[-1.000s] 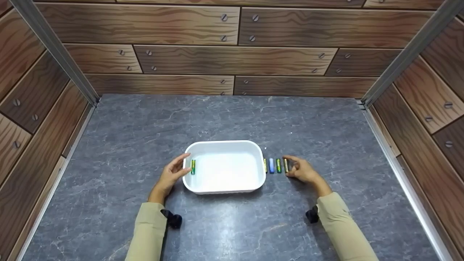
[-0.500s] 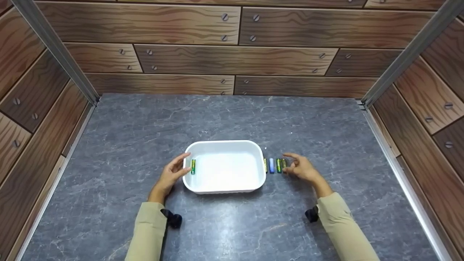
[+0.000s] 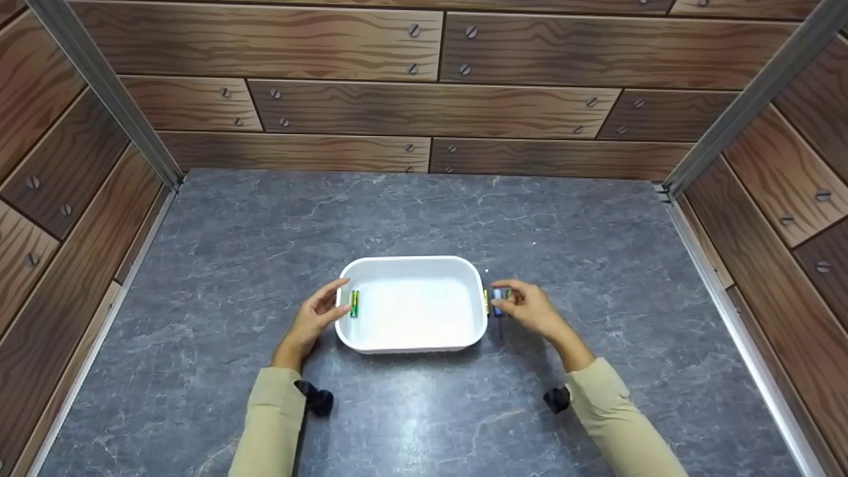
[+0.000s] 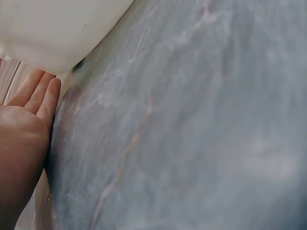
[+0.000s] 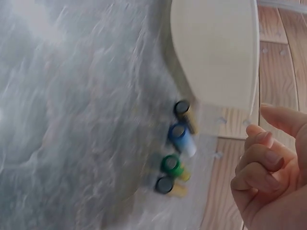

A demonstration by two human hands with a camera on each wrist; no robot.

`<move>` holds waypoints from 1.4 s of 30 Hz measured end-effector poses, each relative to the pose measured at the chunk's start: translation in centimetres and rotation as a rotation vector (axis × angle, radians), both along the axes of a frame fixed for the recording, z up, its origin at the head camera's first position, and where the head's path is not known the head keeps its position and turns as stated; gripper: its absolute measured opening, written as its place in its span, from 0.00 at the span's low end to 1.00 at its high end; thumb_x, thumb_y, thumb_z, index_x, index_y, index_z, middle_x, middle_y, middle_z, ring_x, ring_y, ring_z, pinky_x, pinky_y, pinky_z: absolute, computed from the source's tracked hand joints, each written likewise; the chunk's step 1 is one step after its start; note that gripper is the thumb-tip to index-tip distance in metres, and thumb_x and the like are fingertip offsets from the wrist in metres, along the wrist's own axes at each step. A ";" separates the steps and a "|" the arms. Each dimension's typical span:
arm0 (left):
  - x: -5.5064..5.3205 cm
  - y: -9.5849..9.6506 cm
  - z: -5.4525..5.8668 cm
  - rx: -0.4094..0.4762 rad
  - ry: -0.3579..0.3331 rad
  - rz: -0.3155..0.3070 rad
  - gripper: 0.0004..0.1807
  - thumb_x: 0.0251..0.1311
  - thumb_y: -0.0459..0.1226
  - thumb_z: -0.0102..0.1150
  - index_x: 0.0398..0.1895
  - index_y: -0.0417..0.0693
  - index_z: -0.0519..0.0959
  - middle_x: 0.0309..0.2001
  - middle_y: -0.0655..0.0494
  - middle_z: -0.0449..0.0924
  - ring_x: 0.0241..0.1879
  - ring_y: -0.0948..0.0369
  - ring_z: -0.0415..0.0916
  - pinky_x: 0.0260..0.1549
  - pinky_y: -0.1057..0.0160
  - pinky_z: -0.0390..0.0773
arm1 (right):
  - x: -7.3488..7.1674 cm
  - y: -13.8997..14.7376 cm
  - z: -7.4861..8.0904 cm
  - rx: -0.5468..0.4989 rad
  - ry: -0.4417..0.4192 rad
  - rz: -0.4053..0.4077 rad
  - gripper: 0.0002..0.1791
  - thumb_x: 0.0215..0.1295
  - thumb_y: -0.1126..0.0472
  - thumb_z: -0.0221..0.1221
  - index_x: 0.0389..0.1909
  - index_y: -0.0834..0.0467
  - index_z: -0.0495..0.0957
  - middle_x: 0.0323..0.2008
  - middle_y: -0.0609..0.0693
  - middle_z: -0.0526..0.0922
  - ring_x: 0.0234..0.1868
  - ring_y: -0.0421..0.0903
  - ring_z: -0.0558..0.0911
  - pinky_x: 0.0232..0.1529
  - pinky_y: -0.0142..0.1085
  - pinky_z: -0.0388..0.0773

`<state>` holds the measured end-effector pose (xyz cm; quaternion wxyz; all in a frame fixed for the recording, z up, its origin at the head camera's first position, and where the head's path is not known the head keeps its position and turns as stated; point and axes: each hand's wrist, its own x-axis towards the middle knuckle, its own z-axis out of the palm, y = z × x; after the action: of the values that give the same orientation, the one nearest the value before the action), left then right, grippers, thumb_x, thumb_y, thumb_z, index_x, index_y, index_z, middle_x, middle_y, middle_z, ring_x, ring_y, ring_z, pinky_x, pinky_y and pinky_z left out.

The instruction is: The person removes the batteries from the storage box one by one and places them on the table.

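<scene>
My left hand [image 3: 313, 318] rests against the left end of a white plastic tub [image 3: 411, 346], thumb and forefinger at the rim. Its fingers [image 4: 38, 96] lie fairly straight beside the tub wall in the left wrist view. A green-and-yellow battery [image 3: 354, 303] lies inside the tub's left end. My right hand [image 3: 533, 311] hovers over a row of batteries, thumb and forefinger apart, holding nothing. The row has a gold battery [image 5: 184, 115] beside the tub, a blue one [image 5: 182, 139], a green one [image 5: 173, 166] and a black-and-gold one [image 5: 170, 186], hidden under the hand in the head view.
The grey marble-patterned table [image 3: 411, 411] spreads around the tub. Wood-print panels [image 3: 424, 109] stand behind it and at both sides, with metal rails [image 3: 742, 106] at the corners. A tiny white speck [image 3: 487, 271] lies behind the battery row.
The black-and-gold battery at the row's right end has shifted left, close to the green one. My right hand has let go of it and moved left over the row. The left hand stays put.
</scene>
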<state>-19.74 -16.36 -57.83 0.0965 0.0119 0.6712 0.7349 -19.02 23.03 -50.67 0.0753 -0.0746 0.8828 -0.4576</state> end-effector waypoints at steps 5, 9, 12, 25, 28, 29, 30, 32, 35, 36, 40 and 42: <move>0.0 0.0 0.1 0.009 -0.008 -0.005 0.32 0.58 0.28 0.62 0.67 0.38 0.66 0.71 0.40 0.63 0.73 0.47 0.59 0.57 0.77 0.70 | 0.3 -1.3 0.7 -0.012 0.032 0.037 0.19 0.59 0.67 0.63 0.50 0.70 0.78 0.19 0.45 0.70 0.18 0.32 0.65 0.21 0.24 0.63; 0.0 0.0 0.1 0.006 0.001 -0.002 0.32 0.57 0.28 0.62 0.67 0.37 0.66 0.71 0.40 0.63 0.72 0.48 0.60 0.57 0.78 0.70 | 0.4 -2.3 0.8 -0.017 0.084 0.095 0.17 0.57 0.69 0.63 0.48 0.72 0.78 0.19 0.47 0.71 0.18 0.31 0.64 0.21 0.23 0.62; -0.1 0.1 0.0 0.007 0.006 0.004 0.32 0.57 0.28 0.62 0.67 0.37 0.67 0.71 0.40 0.64 0.72 0.50 0.61 0.57 0.78 0.70 | 0.5 -3.0 0.8 -0.007 0.099 0.128 0.17 0.57 0.69 0.63 0.48 0.72 0.78 0.19 0.49 0.72 0.18 0.29 0.64 0.21 0.23 0.62; -0.1 0.1 -0.3 0.026 0.020 0.005 0.31 0.57 0.24 0.60 0.66 0.33 0.66 0.70 0.38 0.64 0.72 0.48 0.61 0.56 0.79 0.70 | 0.8 -5.7 0.9 0.036 0.106 0.176 0.17 0.58 0.66 0.64 0.47 0.69 0.79 0.17 0.54 0.75 0.17 0.29 0.64 0.21 0.24 0.62; -0.1 0.1 -0.3 0.026 0.023 0.004 0.31 0.57 0.25 0.60 0.66 0.33 0.66 0.70 0.37 0.64 0.71 0.47 0.61 0.56 0.79 0.70 | 0.9 -6.4 0.9 0.037 0.114 0.192 0.17 0.58 0.66 0.64 0.47 0.68 0.79 0.17 0.55 0.75 0.17 0.30 0.64 0.21 0.23 0.62; -0.1 0.1 -0.3 0.027 0.022 0.002 0.31 0.57 0.25 0.60 0.66 0.33 0.66 0.70 0.37 0.64 0.72 0.47 0.61 0.56 0.79 0.70 | 0.9 -6.6 0.9 0.040 0.111 0.195 0.16 0.58 0.65 0.64 0.47 0.68 0.79 0.17 0.54 0.75 0.17 0.30 0.64 0.21 0.23 0.61; -0.1 0.0 -0.3 0.024 0.022 -0.001 0.31 0.58 0.25 0.60 0.66 0.33 0.66 0.70 0.36 0.63 0.72 0.47 0.60 0.56 0.79 0.70 | 0.9 -6.9 0.9 0.040 0.105 0.198 0.17 0.58 0.65 0.64 0.48 0.67 0.79 0.18 0.52 0.75 0.17 0.31 0.64 0.21 0.23 0.61; -0.1 0.0 -0.3 0.019 0.016 -0.006 0.32 0.58 0.26 0.60 0.67 0.34 0.65 0.70 0.37 0.63 0.72 0.46 0.59 0.57 0.79 0.69 | 0.9 -7.3 0.9 0.034 0.099 0.206 0.17 0.59 0.65 0.64 0.48 0.67 0.79 0.18 0.51 0.74 0.17 0.31 0.64 0.21 0.23 0.61; -0.1 0.0 -0.2 0.020 0.013 -0.013 0.32 0.58 0.26 0.60 0.67 0.34 0.65 0.71 0.38 0.63 0.73 0.47 0.59 0.57 0.79 0.68 | 0.9 -8.1 0.7 0.026 0.106 0.215 0.16 0.58 0.66 0.64 0.47 0.67 0.79 0.17 0.50 0.73 0.17 0.31 0.64 0.20 0.23 0.61; -0.1 0.0 -0.2 0.018 0.013 -0.014 0.32 0.58 0.26 0.60 0.67 0.35 0.65 0.71 0.38 0.63 0.73 0.47 0.59 0.57 0.79 0.68 | 0.9 -8.4 0.6 0.026 0.109 0.218 0.16 0.57 0.66 0.64 0.47 0.67 0.79 0.17 0.50 0.73 0.17 0.31 0.63 0.20 0.23 0.60; -0.1 0.0 -0.1 0.018 0.012 -0.015 0.32 0.58 0.26 0.59 0.67 0.34 0.65 0.71 0.38 0.63 0.73 0.47 0.59 0.58 0.79 0.68 | 0.9 -9.5 0.2 0.054 0.113 0.239 0.16 0.56 0.66 0.64 0.46 0.66 0.79 0.18 0.50 0.73 0.18 0.31 0.64 0.20 0.22 0.60; -0.1 0.0 -0.1 0.015 0.012 -0.012 0.31 0.58 0.26 0.59 0.67 0.34 0.65 0.71 0.37 0.63 0.73 0.47 0.59 0.58 0.78 0.68 | 0.8 -10.1 0.1 0.072 0.114 0.250 0.16 0.57 0.66 0.64 0.46 0.65 0.80 0.18 0.52 0.75 0.18 0.32 0.64 0.21 0.22 0.60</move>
<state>-19.81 -16.38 -57.93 0.0966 0.0211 0.6663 0.7391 -18.18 12.91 -50.59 0.0840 -0.2073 0.8853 -0.4078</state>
